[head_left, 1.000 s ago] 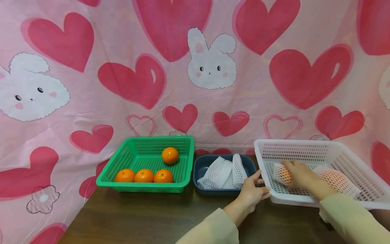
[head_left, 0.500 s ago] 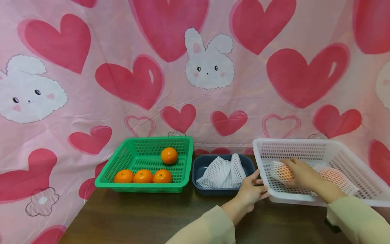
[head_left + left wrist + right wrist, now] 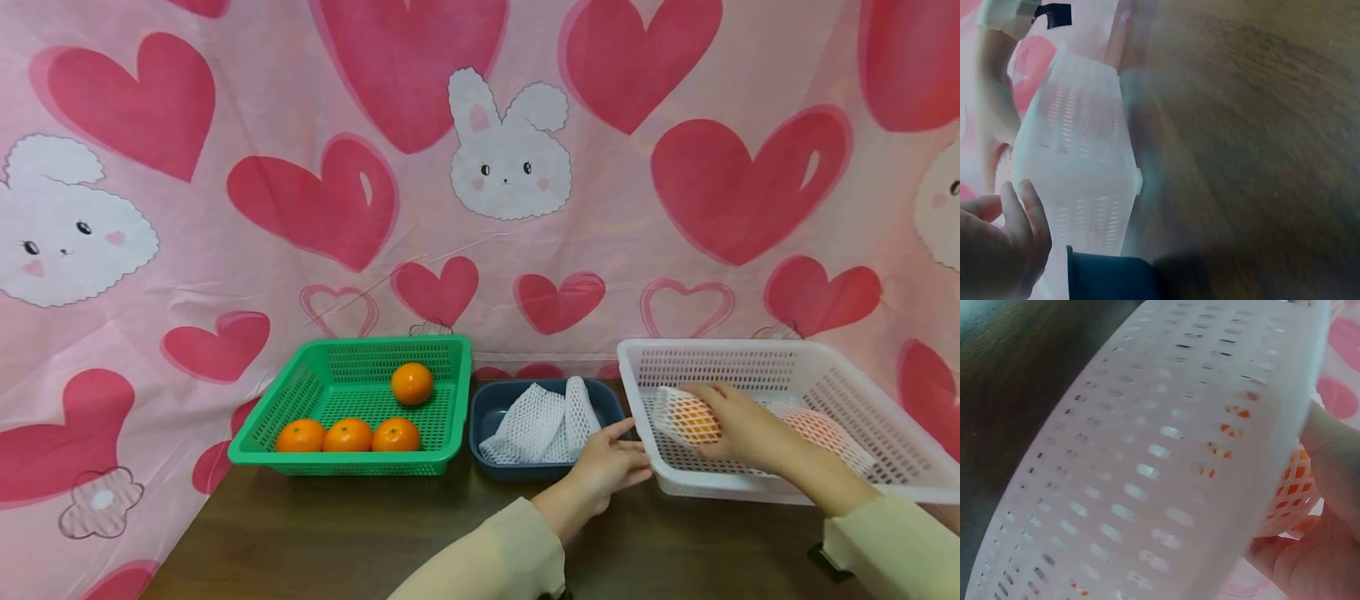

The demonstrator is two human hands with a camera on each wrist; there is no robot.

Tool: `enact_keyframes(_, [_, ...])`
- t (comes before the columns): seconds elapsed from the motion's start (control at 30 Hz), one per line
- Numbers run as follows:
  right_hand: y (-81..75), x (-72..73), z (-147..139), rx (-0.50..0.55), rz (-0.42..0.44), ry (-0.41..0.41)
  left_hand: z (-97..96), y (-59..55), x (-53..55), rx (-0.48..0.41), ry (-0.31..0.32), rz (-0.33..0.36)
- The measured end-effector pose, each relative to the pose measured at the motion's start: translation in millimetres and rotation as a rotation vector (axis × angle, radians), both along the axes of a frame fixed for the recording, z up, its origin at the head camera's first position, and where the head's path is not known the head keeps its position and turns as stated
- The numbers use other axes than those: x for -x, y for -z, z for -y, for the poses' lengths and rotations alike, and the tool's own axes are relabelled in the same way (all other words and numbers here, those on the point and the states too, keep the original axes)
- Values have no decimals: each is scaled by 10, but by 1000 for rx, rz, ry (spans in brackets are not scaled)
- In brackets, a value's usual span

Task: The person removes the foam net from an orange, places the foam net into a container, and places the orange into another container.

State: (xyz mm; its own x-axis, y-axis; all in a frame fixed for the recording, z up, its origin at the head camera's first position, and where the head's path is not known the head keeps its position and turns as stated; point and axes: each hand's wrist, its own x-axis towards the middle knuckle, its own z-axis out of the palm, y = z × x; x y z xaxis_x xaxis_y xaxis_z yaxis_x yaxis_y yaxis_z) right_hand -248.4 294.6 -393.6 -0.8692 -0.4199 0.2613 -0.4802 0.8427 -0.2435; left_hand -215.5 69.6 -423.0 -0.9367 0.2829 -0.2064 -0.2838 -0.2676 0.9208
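Observation:
My right hand (image 3: 738,425) reaches into the white plastic basket (image 3: 738,487) and grips an orange in a white foam net (image 3: 684,417) near its left side. The net's loose end points left. In the right wrist view, netted orange (image 3: 1294,487) shows between thumb and fingers behind the basket wall. Behind the right forearm lies another netted fruit (image 3: 825,437). My left hand (image 3: 606,477) is at the basket's front left corner, fingers extended and fingertips right at the rim. The left wrist view shows this hand (image 3: 1007,244) beside the basket wall (image 3: 1091,150).
A dark blue tray (image 3: 517,472) with white foam nets (image 3: 536,425) stands left of the white basket. Further left, a green basket (image 3: 352,467) holds several bare oranges (image 3: 412,383). A pink cloth with hearts and rabbits hangs behind the wooden table (image 3: 330,533).
The netted orange in my right hand has shifted slightly left and up within the basket. My right forearm has swung right. The left hand stays by the corner; the view has drifted slightly.

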Motion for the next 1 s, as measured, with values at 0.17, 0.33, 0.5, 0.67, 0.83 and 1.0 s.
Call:
enact_keyframes(0.17, [-126,-101,60,25,-2,26,58,-36,4,16,47,17])
enact_keyframes(0.33, [-269,-181,162,37,-69,1,116,-65,-4,18,75,8])
enact_keyframes(0.5, [-349,-272,291,65,-129,-67,178,-74,-21,59,127,-22])
enact_keyframes(0.67, [-388,-356,442,105,-141,-120,299,-78,-28,107,197,-56])
enact_keyframes(0.83, [-419,-417,603,119,-139,-154,484,-67,-26,122,288,-85])
enact_keyframes(1.0, [-394,-466,768,156,-120,-190,696,-38,-49,111,339,-81])
